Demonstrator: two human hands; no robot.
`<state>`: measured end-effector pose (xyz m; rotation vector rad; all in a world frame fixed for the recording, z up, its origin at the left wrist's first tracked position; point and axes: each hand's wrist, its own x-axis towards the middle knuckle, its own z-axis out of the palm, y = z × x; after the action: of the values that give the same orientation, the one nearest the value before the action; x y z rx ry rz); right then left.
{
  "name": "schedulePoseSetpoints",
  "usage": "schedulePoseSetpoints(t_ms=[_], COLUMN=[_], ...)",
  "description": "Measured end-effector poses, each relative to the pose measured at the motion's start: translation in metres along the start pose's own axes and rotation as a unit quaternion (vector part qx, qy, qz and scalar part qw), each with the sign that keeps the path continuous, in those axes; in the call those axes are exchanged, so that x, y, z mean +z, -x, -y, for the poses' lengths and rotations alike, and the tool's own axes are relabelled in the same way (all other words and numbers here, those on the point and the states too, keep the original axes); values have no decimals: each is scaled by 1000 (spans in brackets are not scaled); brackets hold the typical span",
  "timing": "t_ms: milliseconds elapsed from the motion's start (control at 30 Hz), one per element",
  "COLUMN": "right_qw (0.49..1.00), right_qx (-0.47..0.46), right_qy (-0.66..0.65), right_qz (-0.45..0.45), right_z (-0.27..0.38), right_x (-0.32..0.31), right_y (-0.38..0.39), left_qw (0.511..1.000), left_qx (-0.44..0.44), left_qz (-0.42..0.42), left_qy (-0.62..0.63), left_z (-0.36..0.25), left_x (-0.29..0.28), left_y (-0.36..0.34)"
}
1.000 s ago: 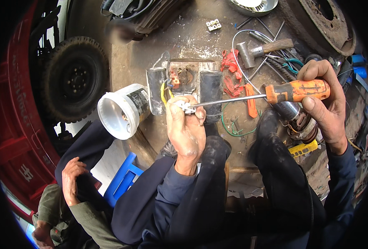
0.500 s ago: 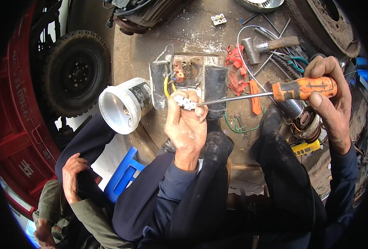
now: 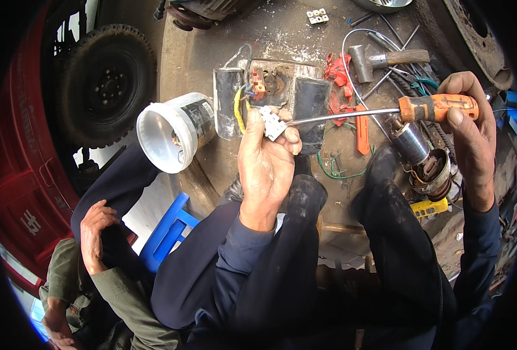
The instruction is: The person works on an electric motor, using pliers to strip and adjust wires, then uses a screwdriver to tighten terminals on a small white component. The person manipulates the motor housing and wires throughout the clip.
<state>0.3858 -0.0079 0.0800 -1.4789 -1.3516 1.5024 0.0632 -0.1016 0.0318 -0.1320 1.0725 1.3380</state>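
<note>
Between the thumb and fingers of my left hand (image 3: 267,175) is a white terminal block (image 3: 272,123). My right hand (image 3: 471,137) grips the orange and black handle of a long screwdriver (image 3: 439,108). Its shaft points left, and the tip meets the block's right side beside my fingertips; whether it sits in a screw I cannot tell. Just beyond my left hand lies a metal plate (image 3: 305,69) with two black cylinders (image 3: 228,99) (image 3: 311,111), one at each side. Grey, yellow and blue wires (image 3: 238,111) run by a small red-orange terminal piece (image 3: 259,87).
Left stands a tipped clear plastic tub (image 3: 166,137). Rightward lie a hammer (image 3: 401,58), red plastic scraps (image 3: 340,81), an orange cutter (image 3: 362,131), green wire (image 3: 334,169) and a small motor (image 3: 427,169). Another terminal block (image 3: 317,16) lies at the back. Another person's hand (image 3: 98,224) rests at lower left.
The terminal block in my left hand has turned and tilted, with the screwdriver tip still against it. The whole view has shifted slightly. Both hands keep their holds.
</note>
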Motion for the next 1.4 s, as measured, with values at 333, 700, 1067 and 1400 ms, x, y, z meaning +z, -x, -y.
schedulePoseSetpoints(t_ms=[333, 700, 1067, 1400], right_qw=[999, 996, 996, 997], right_qx=[18, 42, 38, 50], right_qy=[-18, -67, -69, -52], right_qz=[27, 33, 43, 39], right_z=[-11, -12, -9, -9], right_x=[-10, 0, 6, 7], right_y=[-4, -6, -6, -5], left_qw=[1000, 998, 997, 996], left_qx=[-20, -38, -39, -48], left_qz=[14, 43, 29, 57], left_qy=[-5, 18, 61, 52], left_z=[-3, -6, -4, -3], left_x=[-7, -6, -6, -11], left_y=[-2, -2, -2, -3])
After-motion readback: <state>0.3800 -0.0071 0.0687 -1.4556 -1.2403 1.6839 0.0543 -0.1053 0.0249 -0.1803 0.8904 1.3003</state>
